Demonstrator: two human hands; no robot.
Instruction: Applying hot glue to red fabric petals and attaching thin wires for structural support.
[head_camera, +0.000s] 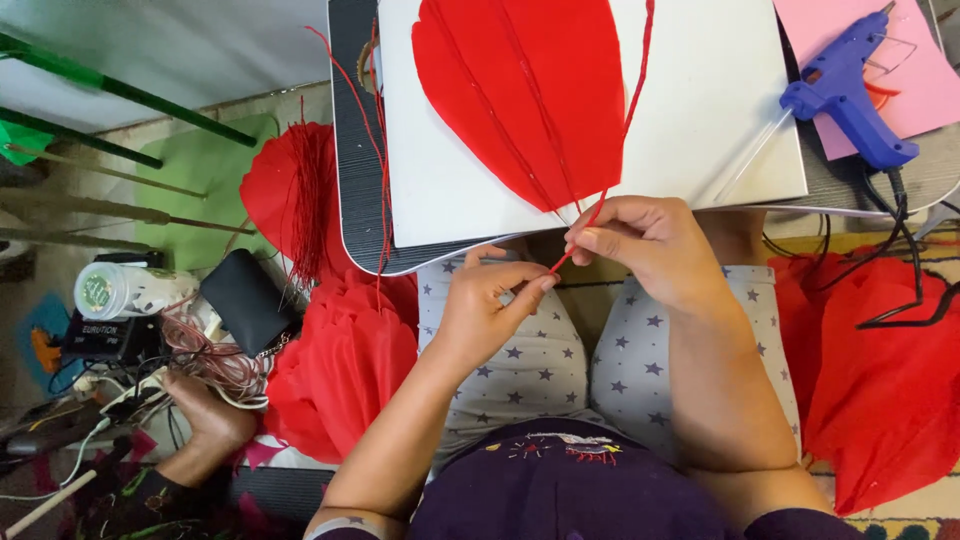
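A thin red strip (628, 110) runs from the top of the white board (700, 120) down to the board's near edge. My right hand (650, 250) pinches its lower end between thumb and fingers. My left hand (490, 305) grips the same end just below, fingers closed on it. A large red paper petal shape (525, 90) with glued ribs lies flat on the white board, its point toward my hands. My knees in grey star-patterned trousers are under both hands.
A blue glue gun (850, 85) lies on pink paper (920, 70) at top right, its black cord (905, 270) trailing down. Red paper pieces (340, 370) lie left and right (890, 390). Another person's hand (205, 415) rests by a wire coil (205, 350) and a plastic jar (125, 288).
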